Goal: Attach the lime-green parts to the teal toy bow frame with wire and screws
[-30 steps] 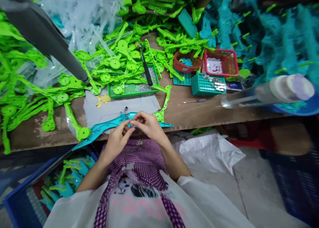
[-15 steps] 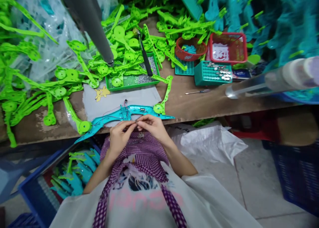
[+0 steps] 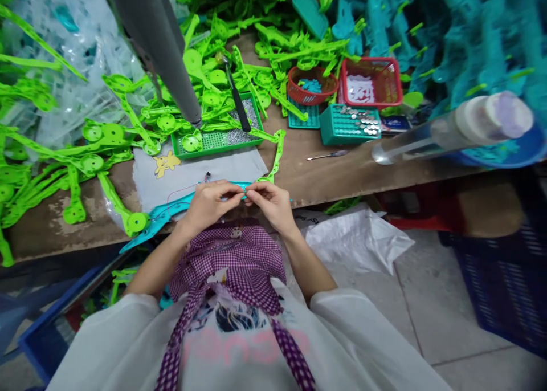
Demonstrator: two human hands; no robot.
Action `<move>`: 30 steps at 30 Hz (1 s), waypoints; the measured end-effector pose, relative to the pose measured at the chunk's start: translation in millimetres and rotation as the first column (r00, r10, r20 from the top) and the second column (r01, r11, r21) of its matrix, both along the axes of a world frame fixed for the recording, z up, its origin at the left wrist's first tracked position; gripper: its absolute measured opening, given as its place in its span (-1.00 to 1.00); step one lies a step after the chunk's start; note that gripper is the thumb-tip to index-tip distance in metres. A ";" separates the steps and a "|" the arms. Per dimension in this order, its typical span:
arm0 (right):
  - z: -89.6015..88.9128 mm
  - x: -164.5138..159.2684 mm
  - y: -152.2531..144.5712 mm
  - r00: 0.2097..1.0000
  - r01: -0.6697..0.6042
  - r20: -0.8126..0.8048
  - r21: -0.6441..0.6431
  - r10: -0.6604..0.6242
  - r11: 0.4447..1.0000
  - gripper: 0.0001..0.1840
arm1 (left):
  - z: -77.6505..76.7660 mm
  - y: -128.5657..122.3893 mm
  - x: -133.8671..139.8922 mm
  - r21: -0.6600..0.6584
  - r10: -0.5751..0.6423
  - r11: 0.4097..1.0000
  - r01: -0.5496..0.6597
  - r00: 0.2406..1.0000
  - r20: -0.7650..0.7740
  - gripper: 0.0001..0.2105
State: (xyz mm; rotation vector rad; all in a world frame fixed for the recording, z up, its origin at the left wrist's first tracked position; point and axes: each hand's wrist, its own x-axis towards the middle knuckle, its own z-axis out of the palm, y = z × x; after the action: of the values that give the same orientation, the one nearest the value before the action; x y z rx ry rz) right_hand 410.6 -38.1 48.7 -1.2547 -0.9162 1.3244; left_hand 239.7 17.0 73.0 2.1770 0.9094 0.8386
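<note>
My left hand (image 3: 215, 202) and my right hand (image 3: 272, 204) meet over the bench's front edge, thumbs and fingertips pinched close together. Whatever they pinch is too small to make out. Just beyond and beneath them lies a long blue plastic bow-shaped part (image 3: 164, 213), its middle hidden by my hands. Thin wires run over it to a small black piece (image 3: 208, 176). A green plastic arm with a round disc (image 3: 135, 223) sits at its left end, and another green arm (image 3: 278, 151) at its right. Under the blue part is a grey cloth (image 3: 147, 192) with a yellow cartoon figure.
A grey electric screwdriver (image 3: 164, 55) hangs at upper left. Behind the cloth are a green tray of screws (image 3: 217, 150) and a hammer (image 3: 239, 103). Right stand a teal box (image 3: 342, 133), red baskets (image 3: 391, 97), a small screwdriver (image 3: 328, 154) and a clear tube (image 3: 427, 137). Green parts pile leftward.
Both hands have moved slightly up and forward, from the front side of the blue part to over its middle, still pinched together. The view has shifted a little.
</note>
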 end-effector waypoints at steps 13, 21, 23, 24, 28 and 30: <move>4.7 36.9 -0.2 0.904 -0.011 0.420 0.210 -0.080 0.978 -0.75 | 2.3 38.3 26.0 0.083 -0.324 0.936 0.342 0.929 -0.177 -0.82; -32.5 117.8 61.5 0.771 0.250 0.523 0.277 -0.364 0.928 -0.66 | -38.0 83.1 62.7 -0.465 -0.300 0.856 0.228 0.950 -0.086 -0.69; -43.6 122.3 77.6 0.735 0.252 0.570 0.274 -0.368 0.928 -0.72 | -46.1 89.3 72.5 -0.446 -0.295 0.873 0.198 0.942 -0.159 -0.70; -48.0 121.9 84.4 0.720 0.243 0.597 0.262 -0.354 0.934 -0.75 | -48.5 91.7 77.9 -0.418 -0.290 0.889 0.186 0.936 -0.201 -0.69; -57.1 115.9 97.9 0.690 0.241 0.661 0.176 -0.296 0.955 -0.85 | -50.8 96.2 97.5 -0.282 -0.228 0.950 0.136 0.918 -0.326 -0.64; -57.8 115.4 97.4 0.689 0.236 0.672 0.147 -0.272 0.960 -0.86 | -49.9 95.8 103.6 -0.235 -0.219 0.962 0.141 0.911 -0.350 -0.61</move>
State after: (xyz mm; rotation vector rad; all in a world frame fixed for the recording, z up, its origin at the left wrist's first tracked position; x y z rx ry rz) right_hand 526.0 59.3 -9.1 -1.8124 -1.2124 0.5812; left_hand 343.3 112.9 23.1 2.2307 0.9071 0.2277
